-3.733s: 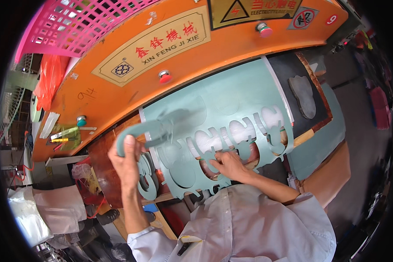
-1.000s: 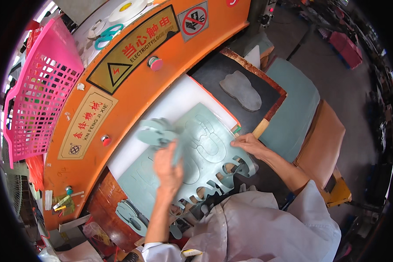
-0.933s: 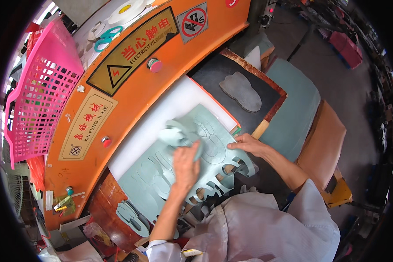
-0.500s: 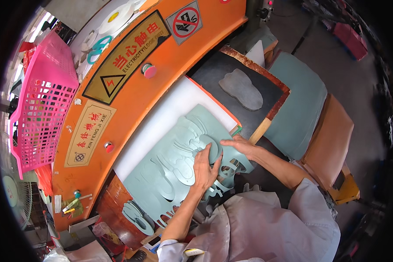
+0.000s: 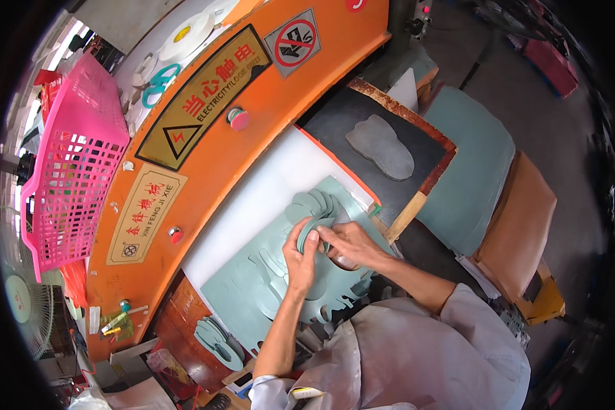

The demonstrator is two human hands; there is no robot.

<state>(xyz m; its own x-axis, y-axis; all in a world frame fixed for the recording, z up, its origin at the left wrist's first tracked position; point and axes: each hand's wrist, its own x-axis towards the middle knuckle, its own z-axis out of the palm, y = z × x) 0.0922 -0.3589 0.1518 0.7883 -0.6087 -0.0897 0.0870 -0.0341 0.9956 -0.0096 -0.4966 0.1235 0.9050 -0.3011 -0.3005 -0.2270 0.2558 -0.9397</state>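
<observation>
A fanned bunch of grey-green cut-out pieces, rounded like insoles, is gripped between my two hands above the sheet. My left hand wraps round their near left edge, thumb on top. My right hand closes on the right side of the same bunch, its thumb close to the left one; its fingertips are partly hidden. Under them a grey-green sheet with cut shapes and holes lies over a white board. How many pieces I hold cannot be counted.
An orange machine beam with buttons runs across behind the board. Left of it hangs a pink basket. More cut pieces lie on the brown surface at lower left. A grey sole-shaped piece rests on a black, rusty-edged plate.
Both hands have come together and lifted cut-out pieces off the sheet into a fanned bunch. My right hand has moved left from the sheet's edge onto them.
</observation>
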